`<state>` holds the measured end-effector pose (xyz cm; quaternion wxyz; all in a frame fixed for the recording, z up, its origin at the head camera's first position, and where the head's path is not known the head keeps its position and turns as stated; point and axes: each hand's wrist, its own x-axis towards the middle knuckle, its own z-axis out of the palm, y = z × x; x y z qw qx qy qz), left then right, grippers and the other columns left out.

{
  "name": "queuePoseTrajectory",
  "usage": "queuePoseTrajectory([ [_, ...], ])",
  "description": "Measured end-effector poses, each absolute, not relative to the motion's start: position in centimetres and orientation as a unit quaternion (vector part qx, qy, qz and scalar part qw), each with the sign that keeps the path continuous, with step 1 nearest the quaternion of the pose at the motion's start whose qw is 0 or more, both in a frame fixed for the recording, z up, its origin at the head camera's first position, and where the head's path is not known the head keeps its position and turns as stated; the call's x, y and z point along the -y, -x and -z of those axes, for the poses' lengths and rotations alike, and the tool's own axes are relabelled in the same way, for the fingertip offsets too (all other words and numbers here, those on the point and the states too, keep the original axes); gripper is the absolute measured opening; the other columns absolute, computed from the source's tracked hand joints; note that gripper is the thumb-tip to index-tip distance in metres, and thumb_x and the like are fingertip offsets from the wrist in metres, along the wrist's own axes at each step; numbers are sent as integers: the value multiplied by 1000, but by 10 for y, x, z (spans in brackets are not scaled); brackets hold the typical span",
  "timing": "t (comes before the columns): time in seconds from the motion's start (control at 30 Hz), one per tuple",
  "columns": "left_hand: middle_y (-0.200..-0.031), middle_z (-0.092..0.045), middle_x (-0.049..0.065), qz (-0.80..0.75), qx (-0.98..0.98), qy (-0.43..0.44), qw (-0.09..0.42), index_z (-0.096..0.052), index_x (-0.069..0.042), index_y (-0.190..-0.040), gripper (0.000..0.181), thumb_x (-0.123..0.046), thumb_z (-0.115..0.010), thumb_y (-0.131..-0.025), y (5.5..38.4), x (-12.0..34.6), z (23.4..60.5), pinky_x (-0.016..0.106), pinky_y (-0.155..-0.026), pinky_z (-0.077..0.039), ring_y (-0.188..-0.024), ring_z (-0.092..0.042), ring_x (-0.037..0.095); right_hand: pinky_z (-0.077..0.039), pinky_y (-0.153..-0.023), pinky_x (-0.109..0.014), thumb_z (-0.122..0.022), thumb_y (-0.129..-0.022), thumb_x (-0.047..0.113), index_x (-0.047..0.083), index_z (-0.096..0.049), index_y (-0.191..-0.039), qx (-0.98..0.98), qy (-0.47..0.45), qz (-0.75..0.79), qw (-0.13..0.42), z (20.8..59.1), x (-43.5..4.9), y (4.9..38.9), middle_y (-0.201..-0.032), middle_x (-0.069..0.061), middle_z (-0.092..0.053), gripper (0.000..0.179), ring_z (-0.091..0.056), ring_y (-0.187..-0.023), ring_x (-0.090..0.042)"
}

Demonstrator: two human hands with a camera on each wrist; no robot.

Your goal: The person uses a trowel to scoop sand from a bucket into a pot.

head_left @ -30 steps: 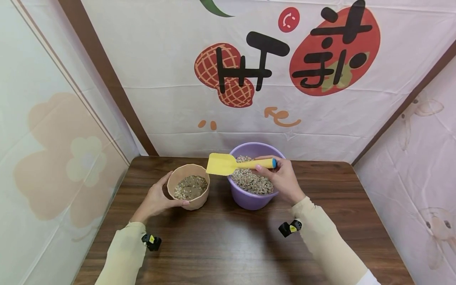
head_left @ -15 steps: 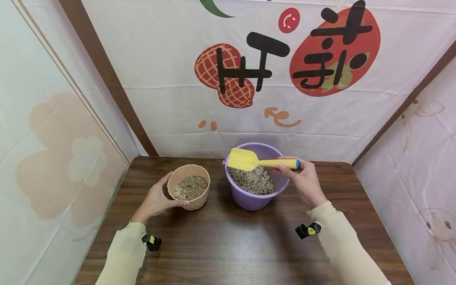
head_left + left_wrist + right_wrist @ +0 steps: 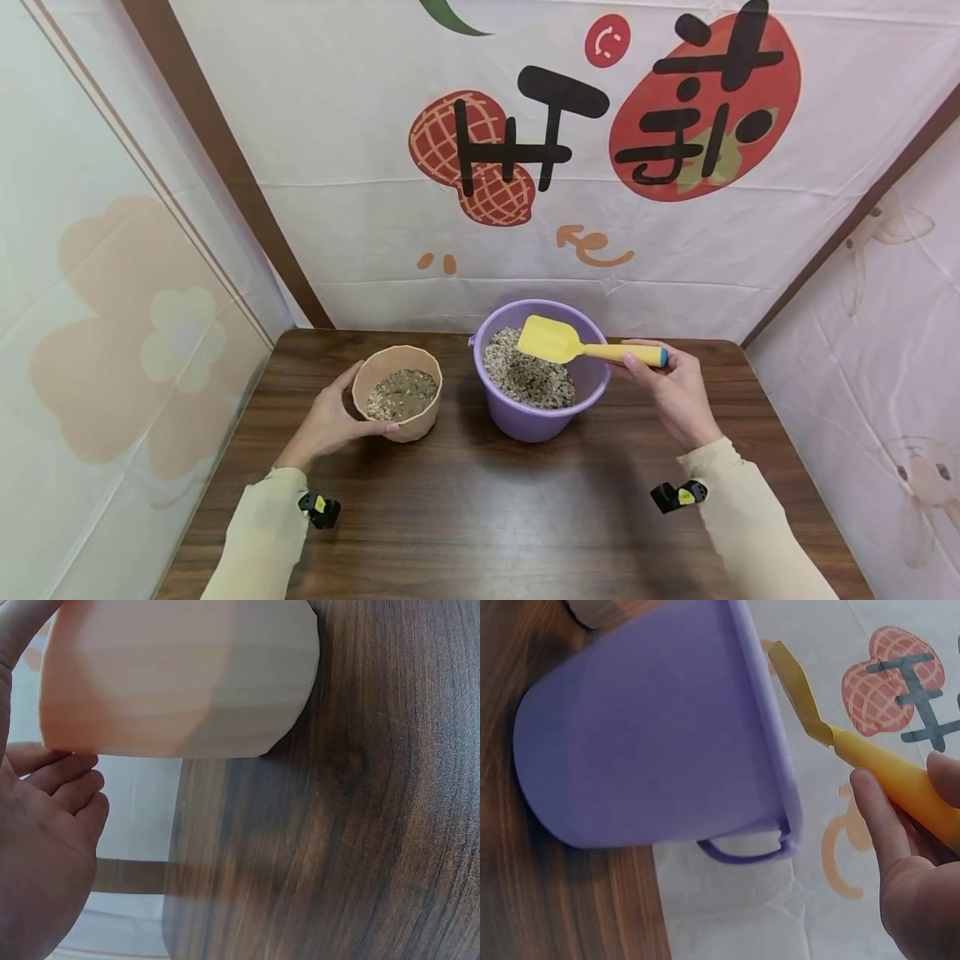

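While left hand (image 3: 324, 425) grips pot (image 3: 417, 428), seemingly to steady it, right hand (image 3: 678, 393) pinches scoop (image 3: 589, 351) above bucket (image 3: 531, 425), likely against spills.

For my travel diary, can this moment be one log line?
left hand: holds beige pot; right hand: grips yellow shovel; shovel: above purple bucket

yellow shovel (image 3: 557, 340): above bucket | purple bucket (image 3: 528, 423): part-filled | beige pot (image 3: 418, 425): part-filled
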<state>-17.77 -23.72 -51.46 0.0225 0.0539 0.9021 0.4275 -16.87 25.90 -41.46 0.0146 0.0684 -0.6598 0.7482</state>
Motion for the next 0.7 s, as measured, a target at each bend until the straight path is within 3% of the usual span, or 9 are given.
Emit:
queuePoseTrajectory([
  [0.27, -157, -34, 29, -426, -903, -55, 21, -26, 1, -159, 131, -49, -97, -61, 177, 237, 513, 64, -111, -33, -142, -35, 47, -53, -95, -39, -66, -97, 2, -27, -46, -129, 642, -71, -763, 12, 417, -268, 165, -111, -15, -70, 48, -71, -105, -32],
  [0.43, -157, -34, 28, -425, -903, -56, 19, -26, 1, -159, 131, -48, -97, -61, 177, 236, 512, 63, -111, -33, -142, -35, 46, -51, -97, -42, -66, -98, 2, -24, -50, -128, 638, -73, -767, 13, 418, -270, 165, -111, -16, -70, 42, -72, -103, -30],
  [0.7, -163, -25, 24, -410, -910, -69, -2, -20, -4, -162, 137, -50, -98, -59, 177, 234, 502, 66, -112, -31, -146, -28, 47, -50, -98, -42, -67, -97, 3, -27, -44, -130, 643, -65, -763, 10, 418, -271, 165, -111, -13, -70, 50, -72, -104, -30],
])
